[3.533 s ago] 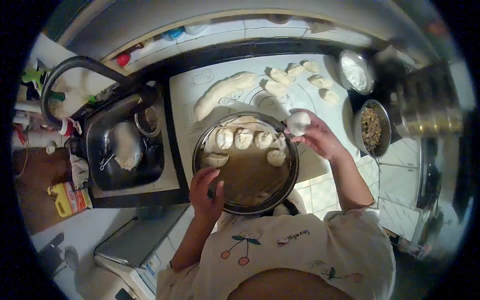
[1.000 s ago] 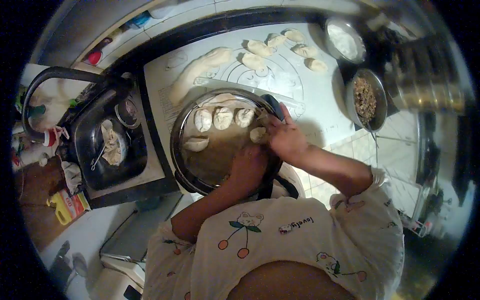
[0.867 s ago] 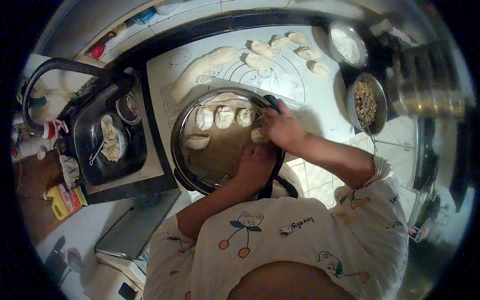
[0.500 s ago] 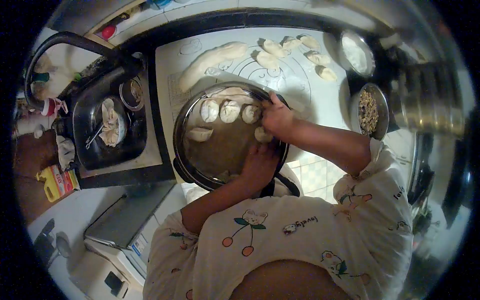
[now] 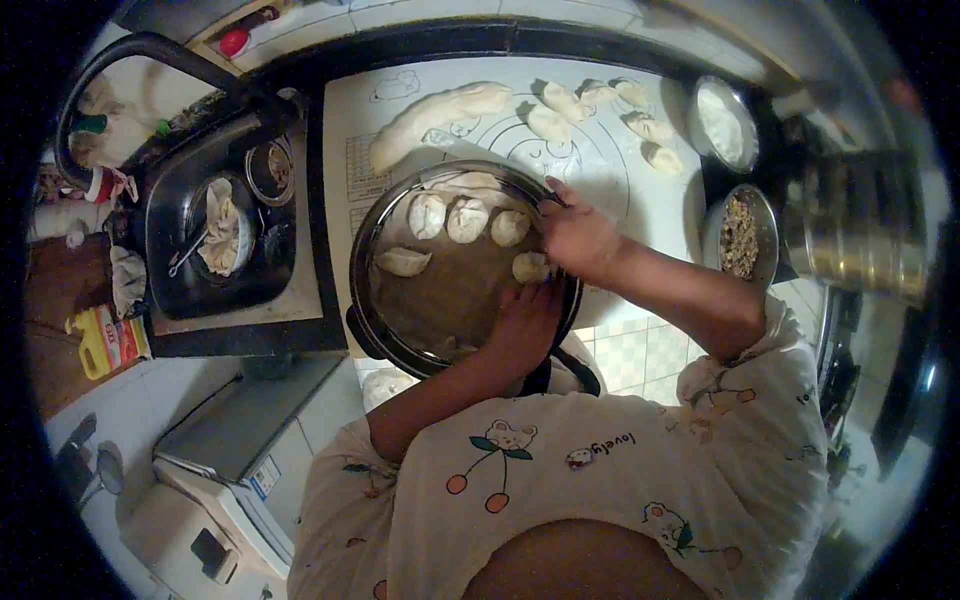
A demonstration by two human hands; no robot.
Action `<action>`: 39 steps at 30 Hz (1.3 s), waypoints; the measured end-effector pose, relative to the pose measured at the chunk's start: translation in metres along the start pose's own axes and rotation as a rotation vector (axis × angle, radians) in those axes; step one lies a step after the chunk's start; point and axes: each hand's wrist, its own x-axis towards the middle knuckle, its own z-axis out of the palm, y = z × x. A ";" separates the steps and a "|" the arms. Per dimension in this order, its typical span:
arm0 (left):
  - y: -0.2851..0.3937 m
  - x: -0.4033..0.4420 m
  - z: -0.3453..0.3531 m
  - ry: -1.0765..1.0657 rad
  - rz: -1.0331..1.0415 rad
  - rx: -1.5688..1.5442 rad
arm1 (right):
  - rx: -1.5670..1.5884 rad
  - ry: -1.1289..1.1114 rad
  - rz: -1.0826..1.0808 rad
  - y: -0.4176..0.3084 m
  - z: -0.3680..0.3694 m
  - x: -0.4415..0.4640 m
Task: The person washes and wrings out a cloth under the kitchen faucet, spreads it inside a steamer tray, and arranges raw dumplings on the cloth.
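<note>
A round dark-rimmed pan overhangs the near edge of the white mat. In it lie three round pleated dumplings in a row, including one pleated dumpling, and a crescent-shaped dumpling at the left. My left hand reaches into the pan from the near side, fingers stretched out, their tips against a small round dumpling by the right wall. My right hand is at the pan's right rim beside that dumpling. One of its fingers sticks up; the others are largely hidden.
On the printed white mat lie a long dough roll and several dough pieces. At the right stand a bowl of white powder and a bowl of chopped filling. The sink is on the left, below a black tap.
The whole view has shifted slightly. My right hand has drawn back a little to the right at the rim, uncovering more of the neighbouring dumplings. My left hand stays against the small round dumpling.
</note>
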 end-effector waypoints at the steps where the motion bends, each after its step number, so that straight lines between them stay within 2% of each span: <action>1: 0.000 0.001 -0.001 -0.012 0.002 0.005 | 0.030 0.039 -0.007 0.000 -0.002 -0.001; 5: 0.001 0.001 -0.001 0.002 0.007 0.003 | 0.061 0.124 -0.010 0.002 -0.005 -0.006; 8: 0.004 0.003 -0.006 -0.043 0.017 0.037 | 0.053 -0.056 -0.048 0.009 -0.013 -0.008; 9: 0.005 0.004 -0.010 -0.073 0.021 0.058 | 0.074 -0.045 -0.026 0.008 -0.013 -0.008; 11: -0.004 0.008 0.004 0.015 0.077 0.043 | 0.114 -0.024 0.022 0.007 -0.011 -0.011; 12: -0.007 0.011 0.010 0.060 0.110 0.034 | 0.148 0.013 0.014 0.005 -0.009 -0.013; 14: -0.010 0.012 0.008 -0.039 0.054 -0.202 | 0.205 0.078 0.007 0.005 -0.003 -0.022; 15: -0.009 0.014 0.000 -0.088 0.032 -0.319 | 0.228 0.247 0.037 0.006 -0.006 -0.024; 17: -0.011 0.013 -0.011 -0.102 0.060 -0.232 | 0.473 0.182 0.232 0.019 -0.026 -0.037; 19: -0.013 0.009 -0.013 -0.038 0.080 -0.162 | 0.693 0.445 0.631 0.039 0.003 -0.053; 21: -0.013 0.004 -0.015 0.110 0.095 -0.107 | 0.580 0.558 0.928 0.069 0.018 -0.061; 22: -0.012 0.003 -0.021 0.093 0.085 -0.130 | 0.383 0.635 0.954 0.090 0.049 -0.066; 23: -0.009 0.002 -0.032 0.076 0.071 -0.150 | 0.187 0.709 0.971 0.110 0.080 -0.072; 27: -0.009 -0.020 -0.057 0.066 -0.108 -0.302 | 0.273 0.141 0.722 0.158 0.113 -0.084; 28: -0.011 -0.028 -0.064 0.110 -0.153 -0.327 | 0.306 0.314 0.656 0.158 0.110 -0.085; 29: -0.013 -0.035 -0.071 0.155 -0.189 -0.356 | 0.411 0.349 0.849 0.141 0.079 -0.077; 31: -0.018 -0.049 -0.076 0.242 -0.247 -0.371 | 0.433 0.532 0.708 0.150 0.117 -0.081; 33: -0.029 -0.066 -0.080 0.321 -0.295 -0.342 | 0.441 0.479 0.789 0.139 0.105 -0.079; 35: -0.036 -0.072 -0.088 0.308 -0.337 -0.300 | 0.434 0.463 0.789 0.140 0.110 -0.080; 37: -0.041 -0.076 -0.091 0.340 -0.351 -0.295 | 0.417 0.485 0.703 0.150 0.139 -0.080; 38: -0.042 -0.078 -0.090 0.376 -0.343 -0.310 | 0.625 0.454 0.778 0.148 0.135 -0.074; 39: -0.043 -0.079 -0.090 0.411 -0.336 -0.326 | 0.578 0.408 0.772 0.143 0.137 -0.065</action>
